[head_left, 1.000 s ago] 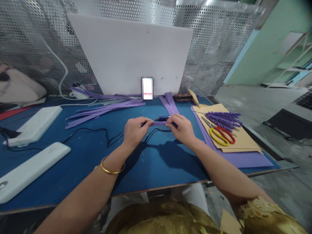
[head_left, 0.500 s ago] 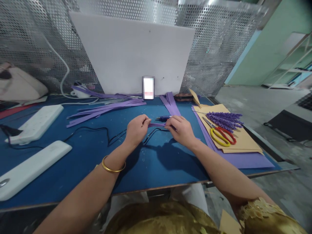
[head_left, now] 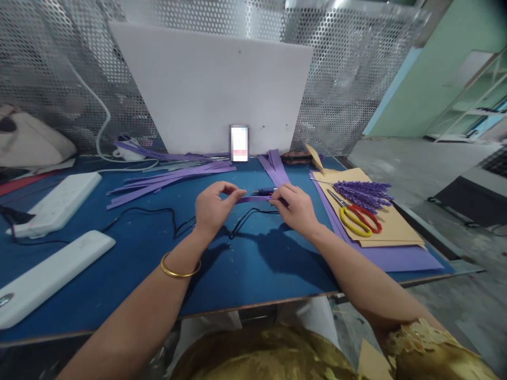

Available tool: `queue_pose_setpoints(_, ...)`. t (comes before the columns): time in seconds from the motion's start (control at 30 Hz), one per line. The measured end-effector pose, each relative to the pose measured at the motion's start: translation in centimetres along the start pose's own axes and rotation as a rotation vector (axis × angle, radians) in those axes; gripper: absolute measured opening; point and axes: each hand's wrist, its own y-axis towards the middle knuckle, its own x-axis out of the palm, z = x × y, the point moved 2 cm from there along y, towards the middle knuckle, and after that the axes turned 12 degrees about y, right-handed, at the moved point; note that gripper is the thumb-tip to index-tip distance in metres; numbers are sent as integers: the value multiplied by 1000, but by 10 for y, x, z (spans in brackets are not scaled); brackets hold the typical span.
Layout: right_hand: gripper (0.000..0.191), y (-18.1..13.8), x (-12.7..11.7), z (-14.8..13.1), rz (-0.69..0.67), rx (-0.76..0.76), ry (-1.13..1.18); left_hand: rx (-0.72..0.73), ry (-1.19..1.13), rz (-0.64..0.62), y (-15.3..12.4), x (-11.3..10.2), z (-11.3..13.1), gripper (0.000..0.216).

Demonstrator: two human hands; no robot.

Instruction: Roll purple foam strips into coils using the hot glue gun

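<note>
A narrow purple paper strip [head_left: 255, 199] stretches between my two hands above the blue table. My left hand [head_left: 216, 207] pinches its left end between thumb and fingertips. At the other end, my right hand [head_left: 293, 206] has its fingers closed on the strip. Just behind the strip lies a dark blue pen-like tool [head_left: 264, 191], partly covered by my right hand. A black cable [head_left: 245, 216] runs across the table beneath my hands. More purple strips [head_left: 170, 179] lie in a loose bunch to the back left, and others [head_left: 275, 168] lie behind my right hand.
On the right, scissors [head_left: 358, 220] with red and yellow handles and purple flower sprigs [head_left: 362, 194] lie on tan sheets [head_left: 392, 232] over purple paper [head_left: 404, 261]. A phone [head_left: 239, 142] leans on a white board [head_left: 214, 84]. Two white power-strip-like blocks [head_left: 63, 198] [head_left: 59, 274] lie left.
My left hand has shifted slightly left along the strip, its thumb and fingers more spread, and a longer stretch of strip shows. My right hand stays nearly in place.
</note>
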Motion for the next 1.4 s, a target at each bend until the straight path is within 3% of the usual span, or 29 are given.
queue_pose_setpoints(0.13,16,1,0,0,9,-4,53,137,109,-192,-5,6,7,20)
queue_pose_setpoints(0.27,16,0,-1,-1,15,-31,68,126,182,-203,-7,5,8,22)
queue_pose_setpoints(0.47,17,-1,3,-1,-50,-83,64,249,297,-282,-13,6,14,28)
queue_pose_setpoints(0.7,18,-3,6,-2,-71,-80,95,186,37,-294,-18,11,16,25)
queue_pose_setpoints(0.93,18,-3,6,-4,-73,-97,119,143,-3,-281,-22,13,19,21)
queue_pose_setpoints(1.4,18,-4,10,-5,-134,-130,155,214,-27,-310,-24,13,22,24)
